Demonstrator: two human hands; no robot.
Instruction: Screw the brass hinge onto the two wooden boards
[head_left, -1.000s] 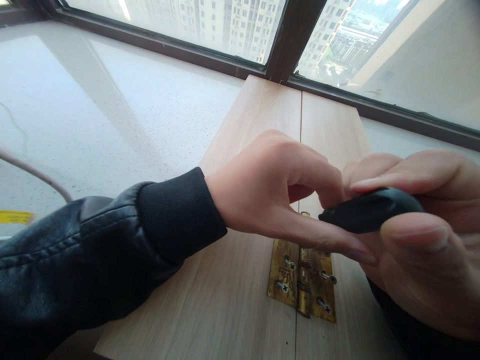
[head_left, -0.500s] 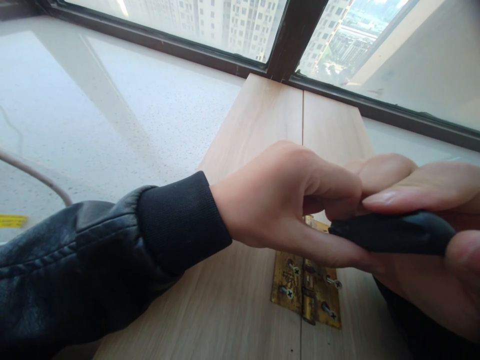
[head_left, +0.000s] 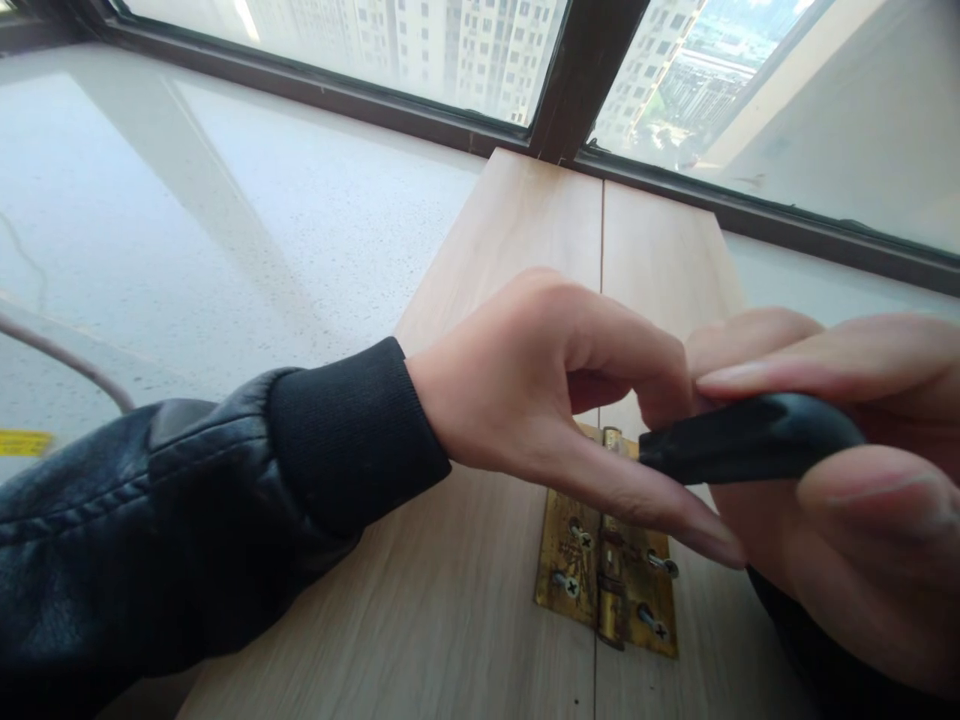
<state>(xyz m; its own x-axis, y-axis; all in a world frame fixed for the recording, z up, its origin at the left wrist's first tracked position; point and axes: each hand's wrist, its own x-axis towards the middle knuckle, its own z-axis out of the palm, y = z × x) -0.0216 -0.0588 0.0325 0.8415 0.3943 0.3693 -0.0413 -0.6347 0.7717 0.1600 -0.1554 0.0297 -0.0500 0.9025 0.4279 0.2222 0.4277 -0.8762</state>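
Observation:
My right hand [head_left: 847, 470] holds a smooth black handle [head_left: 750, 440], perhaps a screwdriver's, between thumb and fingers. It lies nearly level; any shaft is out of sight. My left hand [head_left: 540, 380] reaches in from the left, thumb stretched out below the handle and index finger bent over its left end. A gap shows between that thumb and the handle; the other left fingers are mostly hidden. Beneath the hands a worn brass hinge [head_left: 611, 590] lies across the seam of two boards. Several cross-head screws [head_left: 571, 588] stand partly out of its holes, some tilted.
The pale wooden boards [head_left: 450, 600] run back to a dark window frame [head_left: 555, 130]. Left of them is a white speckled sill [head_left: 300, 220]. A grey cable [head_left: 67, 360] and a yellow label [head_left: 26, 442] show at the left edge.
Both hands and the black handle have shifted slightly left. My left thumb has come away from the handle, and the space between thumb and index finger is wider. The hinge and screws look unchanged.

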